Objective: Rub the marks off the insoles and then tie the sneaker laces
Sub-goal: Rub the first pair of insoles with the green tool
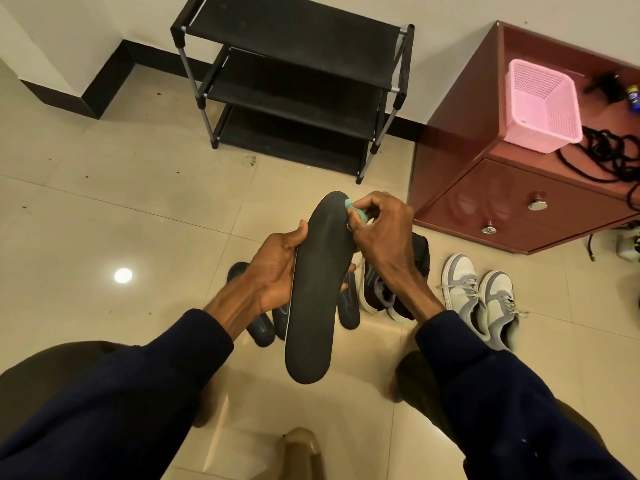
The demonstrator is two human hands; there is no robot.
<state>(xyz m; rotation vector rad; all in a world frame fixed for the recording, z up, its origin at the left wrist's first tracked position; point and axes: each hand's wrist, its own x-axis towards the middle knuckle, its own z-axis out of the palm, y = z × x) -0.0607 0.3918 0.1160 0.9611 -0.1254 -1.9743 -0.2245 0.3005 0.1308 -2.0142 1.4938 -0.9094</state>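
My left hand [277, 271] grips a long dark grey insole [317, 299] by its left edge, holding it up over the floor with the toe end pointing away. My right hand [381, 237] pinches a small teal eraser [356, 211] against the insole's upper right edge near the toe. Several more dark insoles [263, 332] lie on the tiles below, partly hidden by my hand and the held insole. A pair of black sneakers [384, 292] stands under my right wrist. To their right stands a pair of grey and white sneakers [485, 299] with loose laces.
A black three-tier shoe rack [294, 84] stands against the wall ahead. A reddish-brown cabinet [502, 202] at right carries a pink basket [543, 105] and black cords [609, 157]. Beige floor tiles [104, 220] stretch out to the left. My knees fill the lower corners.
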